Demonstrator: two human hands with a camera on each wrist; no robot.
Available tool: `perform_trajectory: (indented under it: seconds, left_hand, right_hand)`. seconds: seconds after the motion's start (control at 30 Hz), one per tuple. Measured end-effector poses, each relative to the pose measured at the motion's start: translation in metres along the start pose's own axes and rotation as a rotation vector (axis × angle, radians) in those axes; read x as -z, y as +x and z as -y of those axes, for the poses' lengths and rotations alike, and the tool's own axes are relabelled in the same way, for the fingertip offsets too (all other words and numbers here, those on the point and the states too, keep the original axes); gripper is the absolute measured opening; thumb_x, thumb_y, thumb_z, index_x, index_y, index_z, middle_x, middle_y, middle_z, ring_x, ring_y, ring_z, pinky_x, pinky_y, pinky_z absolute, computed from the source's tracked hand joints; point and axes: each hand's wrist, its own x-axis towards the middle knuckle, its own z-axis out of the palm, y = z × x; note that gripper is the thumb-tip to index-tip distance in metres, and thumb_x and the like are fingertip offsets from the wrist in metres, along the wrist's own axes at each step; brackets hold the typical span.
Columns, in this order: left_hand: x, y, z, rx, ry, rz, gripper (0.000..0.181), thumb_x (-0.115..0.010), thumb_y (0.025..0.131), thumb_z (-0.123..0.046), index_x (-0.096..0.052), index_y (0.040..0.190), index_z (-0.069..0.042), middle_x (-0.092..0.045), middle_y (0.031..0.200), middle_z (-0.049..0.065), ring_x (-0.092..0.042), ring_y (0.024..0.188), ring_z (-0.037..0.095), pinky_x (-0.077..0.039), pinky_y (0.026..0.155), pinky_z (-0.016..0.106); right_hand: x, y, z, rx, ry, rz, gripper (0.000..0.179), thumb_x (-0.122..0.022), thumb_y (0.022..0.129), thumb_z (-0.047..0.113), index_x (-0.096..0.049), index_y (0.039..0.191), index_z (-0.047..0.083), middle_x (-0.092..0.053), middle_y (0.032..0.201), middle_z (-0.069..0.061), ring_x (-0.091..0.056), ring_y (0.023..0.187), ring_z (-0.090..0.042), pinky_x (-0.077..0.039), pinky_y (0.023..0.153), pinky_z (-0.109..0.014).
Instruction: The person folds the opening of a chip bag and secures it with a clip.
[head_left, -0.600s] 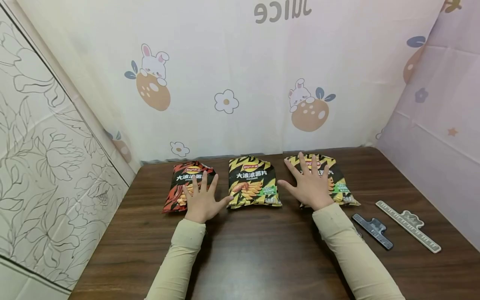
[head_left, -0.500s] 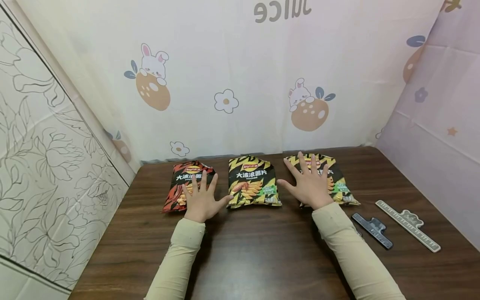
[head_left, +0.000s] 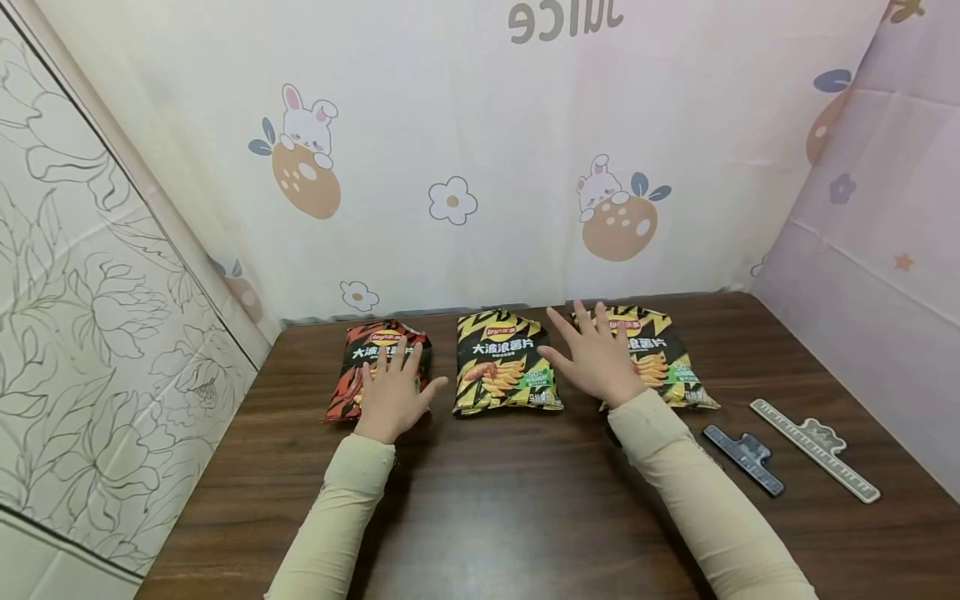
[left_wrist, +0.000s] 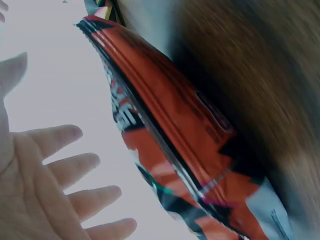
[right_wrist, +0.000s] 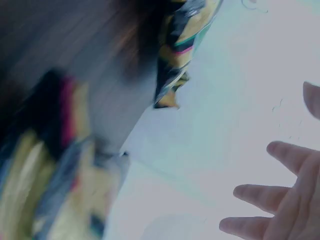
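Note:
In the head view three bags of chips lie in a row at the back of the table. My left hand (head_left: 392, 398), fingers spread, is over the red chip bag (head_left: 347, 385) on the left, overlapping its lower right part. The left wrist view shows the palm (left_wrist: 30, 185) apart from the red bag. A yellow-and-black chip bag (head_left: 504, 367) lies in the middle, between both hands. My right hand (head_left: 598, 360), also spread, overlaps the left part of another yellow-and-black chip bag (head_left: 671, 367). Nothing is held in either hand.
To the right lie a black ruler-like clip (head_left: 744, 458) and a longer white one (head_left: 816, 450). A dark object shows partly beneath the right sleeve (head_left: 675, 467). A printed curtain (head_left: 510, 125) rises behind the brown table (head_left: 487, 500).
Both hands have shifted left; the left thumb no longer overlaps the middle bag's edge. More of the right bag shows beside my right hand. The bags have stayed in place.

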Motion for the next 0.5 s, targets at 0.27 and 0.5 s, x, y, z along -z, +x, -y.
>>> perform_trajectory:
  seconds: [0.27,0.5]
  left_hand:
    - [0.011,-0.004,0.017,-0.028,-0.124,-0.134,0.052,-0.056,0.099,-0.036,-0.052,0.141,-0.005,-0.043,0.151,0.019,-0.037,0.141,0.042,-0.027,0.113,0.062]
    - [0.016,-0.008,0.034,0.002,-0.254,-0.199,0.041,-0.057,0.099,-0.026,-0.061,0.132,-0.002,-0.057,0.138,0.021,-0.052,0.13,0.039,-0.038,0.107,0.059]
  right_hand:
    - [0.001,0.016,0.036,0.162,0.073,-0.197,0.056,-0.056,0.099,0.039,-0.046,0.146,0.012,-0.045,0.148,-0.022,-0.039,0.138,-0.043,-0.034,0.108,-0.062]
    - [-0.002,0.029,0.064,0.204,0.239,-0.277,0.039,-0.057,0.099,0.028,-0.06,0.133,0.008,-0.059,0.133,-0.017,-0.058,0.121,-0.034,-0.049,0.097,-0.051]
